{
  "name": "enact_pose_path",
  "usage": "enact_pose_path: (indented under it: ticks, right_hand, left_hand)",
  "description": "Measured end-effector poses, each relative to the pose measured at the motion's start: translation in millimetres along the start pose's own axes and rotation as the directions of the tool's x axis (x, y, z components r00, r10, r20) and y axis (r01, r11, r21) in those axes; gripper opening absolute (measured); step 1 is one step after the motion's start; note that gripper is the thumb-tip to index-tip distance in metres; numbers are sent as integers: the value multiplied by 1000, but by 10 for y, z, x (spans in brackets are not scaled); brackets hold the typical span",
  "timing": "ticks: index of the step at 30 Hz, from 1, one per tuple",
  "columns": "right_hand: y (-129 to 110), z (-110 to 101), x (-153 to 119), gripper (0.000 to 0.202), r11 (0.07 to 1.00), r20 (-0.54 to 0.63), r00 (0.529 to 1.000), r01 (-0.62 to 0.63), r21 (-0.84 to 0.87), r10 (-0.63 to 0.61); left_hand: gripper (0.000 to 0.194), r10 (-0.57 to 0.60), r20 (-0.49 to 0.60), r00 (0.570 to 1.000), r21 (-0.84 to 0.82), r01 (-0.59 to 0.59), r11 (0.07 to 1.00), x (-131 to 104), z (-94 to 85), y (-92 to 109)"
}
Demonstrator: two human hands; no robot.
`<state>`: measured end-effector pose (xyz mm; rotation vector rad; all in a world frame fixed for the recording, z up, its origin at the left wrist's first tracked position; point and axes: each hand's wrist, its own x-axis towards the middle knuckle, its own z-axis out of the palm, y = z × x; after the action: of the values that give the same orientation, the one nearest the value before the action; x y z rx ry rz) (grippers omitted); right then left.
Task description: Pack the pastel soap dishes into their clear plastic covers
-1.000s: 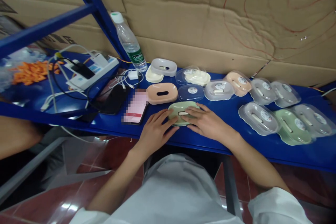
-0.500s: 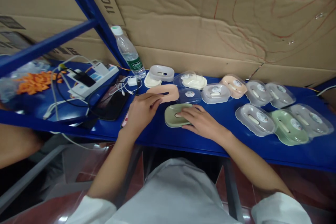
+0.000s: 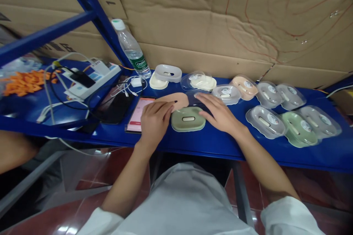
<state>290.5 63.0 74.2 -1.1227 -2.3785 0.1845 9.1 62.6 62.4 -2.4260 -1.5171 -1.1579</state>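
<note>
A green oval soap dish (image 3: 188,125) with a pale strip in its middle slot sits in front of me, between my hands. My left hand (image 3: 156,119) is at its left side, fingers pressed together over the near edge of a peach oval piece (image 3: 179,99); whatever the fingertips hold is hidden. My right hand (image 3: 216,113) has fingers stretched and thumb apart, its fingertips at a clear plastic cover (image 3: 194,96) behind the green dish. Whether they touch the cover is unclear.
Covered grey (image 3: 266,120), green (image 3: 299,128) and peach (image 3: 245,87) dishes stand right. A grey dish (image 3: 168,73) overlaps a cream piece (image 3: 158,82) at the back. Leftward are a lit phone (image 3: 135,117), water bottle (image 3: 134,53), power strip (image 3: 93,80), cables and orange pieces (image 3: 24,82).
My right hand has left the green dish for the clear cover behind it, and the pale strip now shows in the slot. My left hand has shifted right and nearer, uncovering the phone.
</note>
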Motion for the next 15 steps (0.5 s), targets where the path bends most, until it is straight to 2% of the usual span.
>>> enact_pose_path:
  ticks: [4, 7, 9, 12, 15]
  right_hand:
    - [157, 145, -19, 62, 991, 50, 996, -69, -111, 75]
    - [224, 221, -14, 56, 979, 58, 993, -91, -185, 103]
    - [236, 243, -5, 51, 971, 52, 992, -97, -218, 111]
    - [241, 250, 5, 47, 970, 43, 995, -81, -229, 93]
    - [253, 248, 11, 41, 984, 76, 995, -45, -172, 59]
  left_hand:
    - [32, -43, 75, 996, 44, 40, 998, 312, 146, -226]
    - [35, -24, 158, 987, 20, 22, 1000, 383, 194, -211]
    - [35, 27, 183, 983, -45, -19, 999, 271, 170, -105]
    - [33, 81, 237, 968, -176, -39, 984, -65, 81, 83]
    - [26, 122, 311, 943, -239, -47, 970, -393, 2, 179]
